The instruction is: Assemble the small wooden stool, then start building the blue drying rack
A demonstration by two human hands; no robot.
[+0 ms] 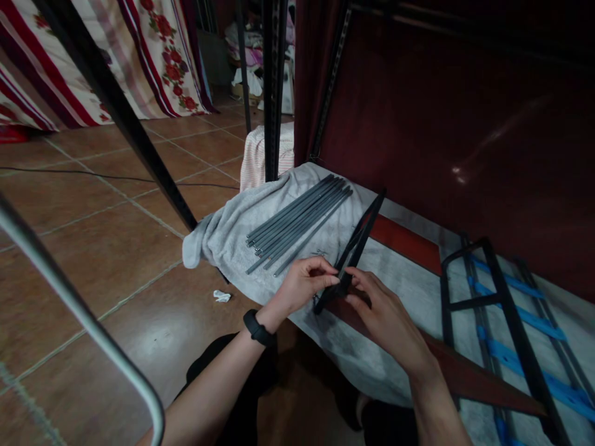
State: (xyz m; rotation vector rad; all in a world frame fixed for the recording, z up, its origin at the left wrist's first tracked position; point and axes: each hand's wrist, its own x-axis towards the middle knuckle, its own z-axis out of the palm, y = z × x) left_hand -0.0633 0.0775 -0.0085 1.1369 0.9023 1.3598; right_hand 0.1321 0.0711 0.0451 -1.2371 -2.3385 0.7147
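Black frame (365, 238) meets both hands (304, 285): left pinched, right gripping with curled fingers.

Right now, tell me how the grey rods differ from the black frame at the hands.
The grey rods are separate straight pieces; the black frame has bars joined together.
The rods lie side by side on the cloth; the frame appears tilted up.
No hand touches the rods, while the left hand and right hand both have fingers at the frame.
Both have long, slim parts.
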